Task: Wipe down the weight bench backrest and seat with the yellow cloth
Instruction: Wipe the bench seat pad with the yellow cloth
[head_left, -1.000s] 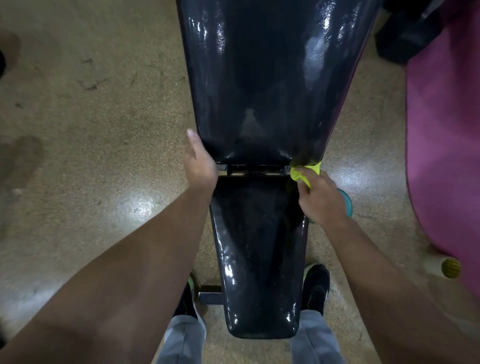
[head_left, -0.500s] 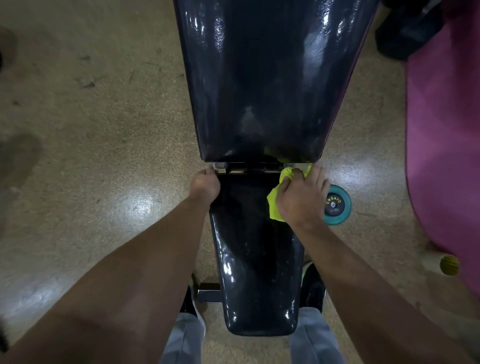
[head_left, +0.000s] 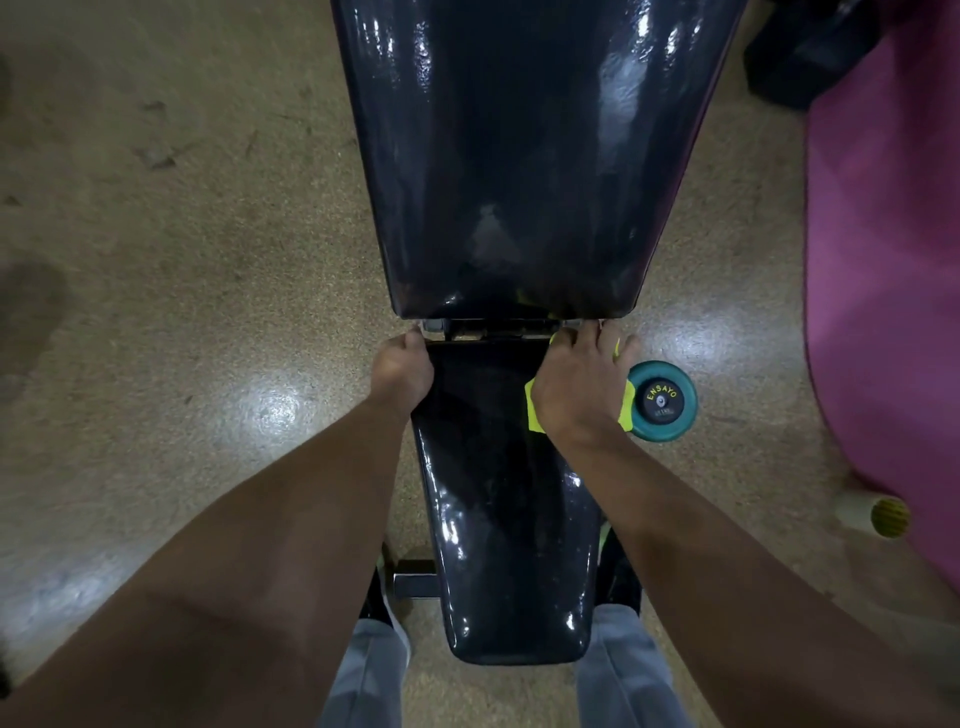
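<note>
The yellow cloth (head_left: 534, 410) lay on the far right corner of the seat (head_left: 506, 519), almost wholly covered by the right hand (head_left: 576, 384). Only slivers of it showed: one at the hand's inner side on the seat, one at the outer side over the seat's right edge. The right hand pressed down on it with fingers spread and bent at the tips, reaching the gap at the seat's far edge. The left hand (head_left: 402, 371) gripped the far left corner of the seat, fingers curled over its edge.

Beyond the gap with its metal hinge (head_left: 488, 328), the backrest (head_left: 519, 156) widened away from the seat. The seat's middle and near end lay bare. A teal dumbbell (head_left: 661, 401) stood on the floor (head_left: 182, 260) just beside the right hand, and a pink mat (head_left: 893, 260) lay farther right. The floor left of the bench was open.
</note>
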